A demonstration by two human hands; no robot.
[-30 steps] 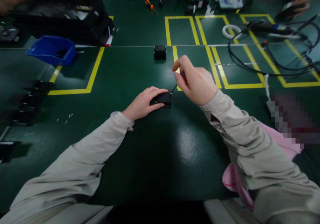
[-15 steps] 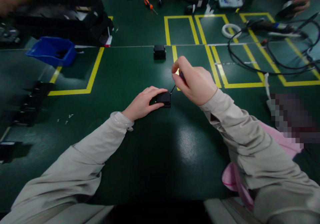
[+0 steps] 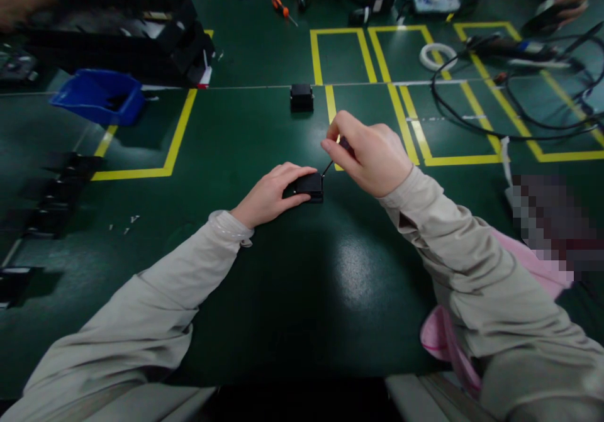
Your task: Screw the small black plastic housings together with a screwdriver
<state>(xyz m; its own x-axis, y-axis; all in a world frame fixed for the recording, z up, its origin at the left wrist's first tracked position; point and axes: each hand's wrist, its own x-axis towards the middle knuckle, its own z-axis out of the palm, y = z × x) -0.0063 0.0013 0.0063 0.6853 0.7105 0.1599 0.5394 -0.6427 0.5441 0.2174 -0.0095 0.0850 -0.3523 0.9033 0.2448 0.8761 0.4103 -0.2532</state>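
My left hand (image 3: 276,194) grips a small black box-shaped part (image 3: 310,185) on the green table, thumb along its near side and fingers along its far side. In my right hand (image 3: 370,151) is a screwdriver (image 3: 329,166), pinched by its dark handle, most of which the fingers hide. Its thin shaft slants down to the left, and the tip meets the right end of the black part. Farther back, beyond my hands, stands a similar black part (image 3: 301,97).
A blue bin (image 3: 101,98) and a long black tray (image 3: 113,35) stand at the left. Several black parts (image 3: 59,195) and small screws (image 3: 132,221) lie nearer. At the right are a tape roll (image 3: 438,56) and a cabled tool (image 3: 514,49). Other people's hands (image 3: 569,0) are across the table.
My right hand has shifted and turned slightly about the screwdriver handle, with the tip still at the part's right end. My left hand keeps its hold.
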